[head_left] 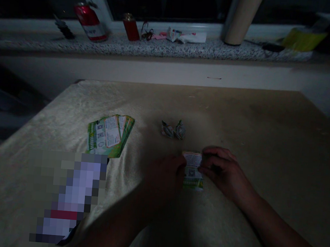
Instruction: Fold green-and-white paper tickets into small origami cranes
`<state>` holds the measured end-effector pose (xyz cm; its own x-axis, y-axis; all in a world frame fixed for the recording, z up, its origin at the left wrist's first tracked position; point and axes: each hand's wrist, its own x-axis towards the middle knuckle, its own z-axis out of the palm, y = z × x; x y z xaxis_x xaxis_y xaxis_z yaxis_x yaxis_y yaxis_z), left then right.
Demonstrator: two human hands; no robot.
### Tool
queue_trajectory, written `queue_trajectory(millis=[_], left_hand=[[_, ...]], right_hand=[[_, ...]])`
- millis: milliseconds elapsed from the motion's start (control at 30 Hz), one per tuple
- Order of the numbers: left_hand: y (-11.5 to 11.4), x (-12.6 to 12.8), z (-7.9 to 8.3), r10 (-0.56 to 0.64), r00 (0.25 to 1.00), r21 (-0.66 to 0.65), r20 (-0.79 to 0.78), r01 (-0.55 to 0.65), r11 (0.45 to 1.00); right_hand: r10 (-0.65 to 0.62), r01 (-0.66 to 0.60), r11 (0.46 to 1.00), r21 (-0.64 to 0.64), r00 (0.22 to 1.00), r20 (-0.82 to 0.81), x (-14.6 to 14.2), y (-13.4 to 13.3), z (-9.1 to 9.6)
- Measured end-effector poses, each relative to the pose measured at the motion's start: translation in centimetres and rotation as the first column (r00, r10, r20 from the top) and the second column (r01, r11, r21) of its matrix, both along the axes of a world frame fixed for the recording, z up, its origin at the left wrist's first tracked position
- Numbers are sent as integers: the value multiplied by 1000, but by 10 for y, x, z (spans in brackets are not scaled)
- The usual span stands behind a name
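A folded leaflet (193, 174) with green print and a small square code lies on the table between my hands. My left hand (165, 173) is closed at its left edge, deep in shadow. At the upper right edge, my right hand (221, 168) pinches the paper between thumb and fingers. Just beyond stands a small folded paper piece (173, 129) with two raised points. To the left, several green printed leaflets (107, 136) lie fanned in a stack.
A pixelated phone-like device (73, 196) glows at the left front. On the granite windowsill (159, 49) stand a red can (90, 22), a red lighter-like item (131, 27), crumpled wrappers (186, 36), a cardboard tube (243, 19) and a yellow item (304, 39). The table (268, 120) meets the wall below.
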<state>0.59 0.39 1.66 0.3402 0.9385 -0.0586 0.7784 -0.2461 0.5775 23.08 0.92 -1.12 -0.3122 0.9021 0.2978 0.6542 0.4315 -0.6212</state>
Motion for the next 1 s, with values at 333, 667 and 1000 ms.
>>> queue_trajectory(millis=[333,667,1000], left_hand=[[-1,3,3,-43,988,19,-147,46,999],[0,6,7,-40,984,7,-175,42,999],[1,5,5,-31,986,30,-167,36,999]], right_hand=[[28,-27,999,18,1000,-6,3,1,-4],[25,-24,1000,-15,1000,17,5,-1,-2],[71,-71,997,6,997,-7,3,0,-3]])
